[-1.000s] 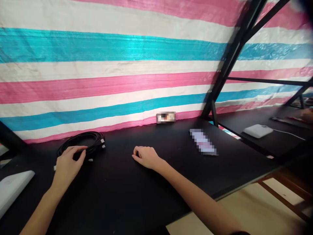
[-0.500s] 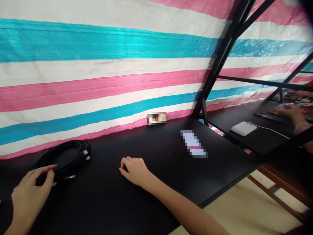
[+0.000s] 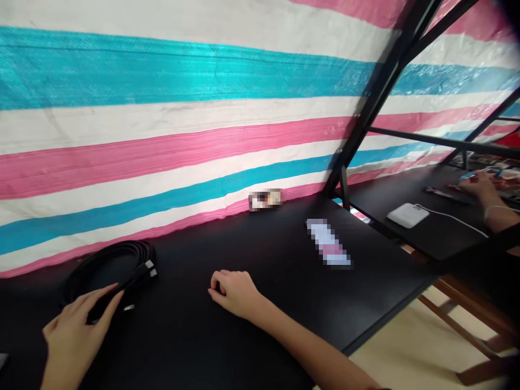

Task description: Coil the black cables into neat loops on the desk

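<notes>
A coil of black cable [image 3: 106,259] with silver-tipped plugs lies on the black table [image 3: 280,281] at the left, close to the striped tarp. My left hand [image 3: 75,333] reaches to the coil's near side, its fingers stretched out and resting on the cable strands. I cannot see it gripping the cable. My right hand [image 3: 234,292] rests on the table's middle as a loose fist, fingers curled under, with nothing visible in it. The two hands are well apart.
A flat blurred object [image 3: 329,245] lies right of my right hand, a small blurred one [image 3: 265,199] against the tarp [image 3: 182,151]. A slanted black frame post [image 3: 368,114] stands at the table's far right corner. Beyond it are a white box [image 3: 407,215] with a wire and another person's hand [image 3: 479,185].
The view has swung right and down. My left hand drew back from the coil, then came forward onto its near side. My right hand stayed put. Another person's hand appeared at the right.
</notes>
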The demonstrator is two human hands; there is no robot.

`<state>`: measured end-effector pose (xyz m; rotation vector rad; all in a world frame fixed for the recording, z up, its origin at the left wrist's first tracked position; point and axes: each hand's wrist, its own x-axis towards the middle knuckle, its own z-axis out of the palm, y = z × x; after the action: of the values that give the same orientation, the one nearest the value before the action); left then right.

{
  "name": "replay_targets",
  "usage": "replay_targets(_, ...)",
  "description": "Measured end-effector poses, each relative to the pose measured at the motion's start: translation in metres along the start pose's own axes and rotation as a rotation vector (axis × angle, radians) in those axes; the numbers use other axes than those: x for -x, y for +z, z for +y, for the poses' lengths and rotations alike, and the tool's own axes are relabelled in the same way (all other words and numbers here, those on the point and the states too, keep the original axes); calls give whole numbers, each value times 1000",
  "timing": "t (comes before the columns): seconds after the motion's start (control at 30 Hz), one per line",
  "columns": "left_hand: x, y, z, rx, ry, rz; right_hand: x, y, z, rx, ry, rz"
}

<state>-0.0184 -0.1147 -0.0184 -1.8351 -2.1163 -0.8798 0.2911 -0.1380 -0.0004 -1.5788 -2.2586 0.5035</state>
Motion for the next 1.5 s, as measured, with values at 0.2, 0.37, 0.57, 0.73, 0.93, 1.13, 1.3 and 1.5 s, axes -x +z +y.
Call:
replay_targets(0.2, -1, -4, 1, -24, 198, -31, -3, -4, 4, -32, -20, -27)
replay_targets(0.37, -1, -9, 0, 2, 199, 38, -7, -4, 5, -31, 22, -32)
replay_targets(0.57, -5, -15, -1, 29, 139, 31, -8, -6, 5, -36, 53, -55)
replay_targets(0.73, -3, -20, 3, 67, 68, 60, -8, -6, 5, -28, 42, -49)
replay_targets(0.93, -11, -22, -3, -2, -316, 153, -9, -6, 5, -16, 9, -60)
replay_targets(1.13, -34, -16, -30, 24, -546, -111, -10, -5, 6, -5, 19, -76)
replay_targets(1.3, -44, -20, -31, 48, -564, -125, -10, -4, 7, -16, 7, -64)
replay_targets(1.5, -48, -33, 1, -3, -494, 75, -10, -5, 7, -41, 20, -51)
